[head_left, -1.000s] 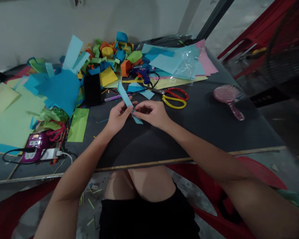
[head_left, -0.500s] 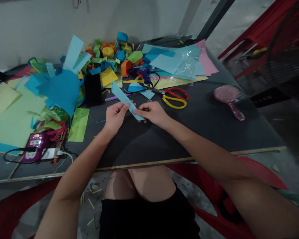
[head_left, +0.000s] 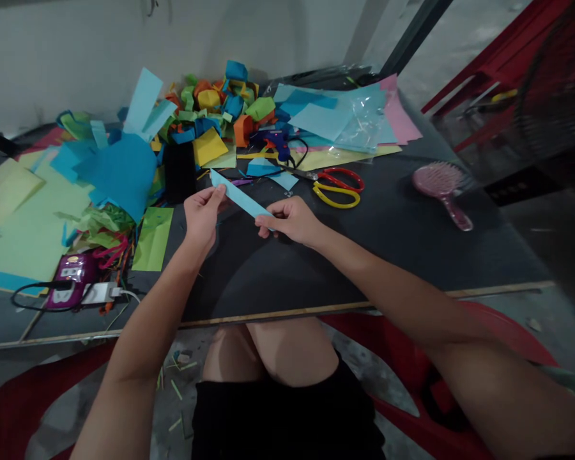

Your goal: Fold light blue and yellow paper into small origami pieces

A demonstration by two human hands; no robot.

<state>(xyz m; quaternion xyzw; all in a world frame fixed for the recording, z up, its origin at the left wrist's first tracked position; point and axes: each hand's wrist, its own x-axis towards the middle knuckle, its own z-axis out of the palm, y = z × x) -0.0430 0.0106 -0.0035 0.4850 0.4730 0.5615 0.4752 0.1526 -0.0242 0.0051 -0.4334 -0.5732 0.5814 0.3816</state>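
Left hand (head_left: 202, 214) and right hand (head_left: 290, 220) holding a light-blue paper strip (head_left: 244, 200) at its 2 ends

Head view, looking down on a dark tabletop (head_left: 388, 236). The left hand is nearly closed, its thumb laid on the upper face of the strip at the far-left end and its fingers curled behind. The right hand is closed in a similar pinch at the near-right end, thumb uppermost. Between the 2 grips the strip runs straight and slanted, over the tabletop in front of the wearer. Just beyond it lie a short purple stick (head_left: 242, 183) and some blue paper scraps (head_left: 263, 168). To the right of the scraps rest scissors (head_left: 315, 177) with 1 red and 1 yellow handle; well apart, farther right, is a pink hairbrush (head_left: 438, 179). To the left of the strip are a black slab (head_left: 180, 174) and a green paper sheet (head_left: 153, 239). Behind, coloured paper shapes (head_left: 208, 99) form a heap.
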